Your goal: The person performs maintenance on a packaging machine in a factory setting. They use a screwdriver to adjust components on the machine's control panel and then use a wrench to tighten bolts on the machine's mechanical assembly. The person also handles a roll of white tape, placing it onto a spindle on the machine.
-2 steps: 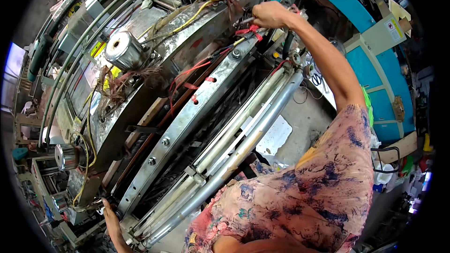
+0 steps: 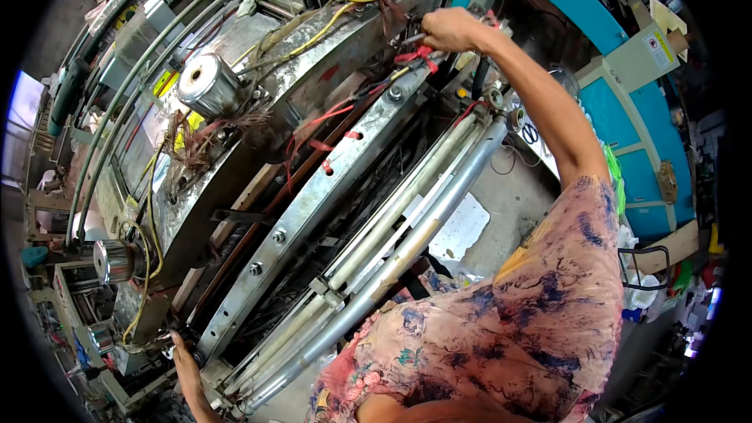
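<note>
At the upper right end of the machine, my right hand (image 2: 453,30) is closed around a short thin metal rod (image 2: 412,40), beside red ties (image 2: 417,55) wound near the beam's end. My left hand (image 2: 184,356) is at the lower left end, its fingers bent in against the machine frame; what they grip is hidden. Between my hands runs a long grey metal bar (image 2: 301,202) with bolts and holes. Red wires (image 2: 313,119) lie along its far side. Beyond it is a thick, stained metal beam (image 2: 291,82).
Chrome cylinders (image 2: 208,84) with yellow cables and brown threads stand on the beam. Nearer me, pale rollers and a silver tube (image 2: 407,257) run parallel to the bar. Turquoise cabinets (image 2: 619,121) stand at the right. A black wire basket (image 2: 644,266) is by my right side.
My right hand has dipped slightly, and the metal rod in it has tilted a little. My left hand stays in place.
</note>
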`<state>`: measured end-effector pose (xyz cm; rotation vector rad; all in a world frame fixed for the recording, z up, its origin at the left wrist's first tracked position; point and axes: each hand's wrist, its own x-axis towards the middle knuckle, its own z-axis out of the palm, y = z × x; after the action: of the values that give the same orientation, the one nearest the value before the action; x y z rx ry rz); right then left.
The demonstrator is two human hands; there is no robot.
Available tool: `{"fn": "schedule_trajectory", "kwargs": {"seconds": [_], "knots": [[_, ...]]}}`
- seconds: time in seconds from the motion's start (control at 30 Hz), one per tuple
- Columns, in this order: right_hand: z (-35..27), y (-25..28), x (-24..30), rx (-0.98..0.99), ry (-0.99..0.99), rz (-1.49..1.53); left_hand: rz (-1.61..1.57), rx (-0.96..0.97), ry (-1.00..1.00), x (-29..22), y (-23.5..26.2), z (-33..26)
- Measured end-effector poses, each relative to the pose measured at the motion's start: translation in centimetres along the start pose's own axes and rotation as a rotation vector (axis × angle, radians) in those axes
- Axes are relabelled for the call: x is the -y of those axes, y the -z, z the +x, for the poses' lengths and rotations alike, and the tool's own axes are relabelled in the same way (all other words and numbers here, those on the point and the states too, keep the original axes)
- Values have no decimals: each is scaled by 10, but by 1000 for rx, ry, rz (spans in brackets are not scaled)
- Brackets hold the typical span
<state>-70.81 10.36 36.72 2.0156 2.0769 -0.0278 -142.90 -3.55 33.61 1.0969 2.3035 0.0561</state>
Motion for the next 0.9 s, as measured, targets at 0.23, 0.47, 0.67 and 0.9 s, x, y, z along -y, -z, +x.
{"fn": "schedule_trajectory", "kwargs": {"seconds": [0.23,0.47,0.67,0.9], "knots": [[0,-37,18,-203,64,233,-54,35,-316,21,15,21],[-18,-111,-25,-573,-138,790,169,-81,-392,-18,86,36],[-37,-14,84,-1076,70,476,134,-16,-412,-14,102,52],[-49,-51,59,-993,-102,444,97,-90,-516,-6,96,72]]}}
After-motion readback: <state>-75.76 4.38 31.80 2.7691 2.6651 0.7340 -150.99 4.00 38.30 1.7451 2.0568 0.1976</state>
